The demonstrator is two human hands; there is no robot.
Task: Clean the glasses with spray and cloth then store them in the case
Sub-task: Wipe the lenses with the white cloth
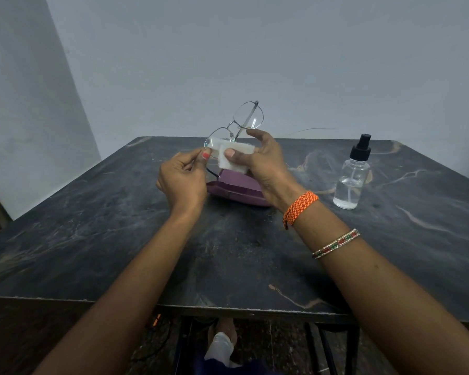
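Thin metal-framed glasses (248,115) are held up above the dark marble table (228,247), tilted with one lens high and the other low. My left hand (183,180) pinches the rim of the lower lens. My right hand (260,161) pinches a white cloth (232,158) over that lower lens, thumb on the near side. A purple glasses case (236,189) lies open on the table just below and behind my hands, partly hidden by them. A clear spray bottle (352,175) with a black pump stands upright to the right.
A pale wall rises behind the table. The table's near edge (228,309) runs across the lower view, with a metal frame, cables and a foot below it.
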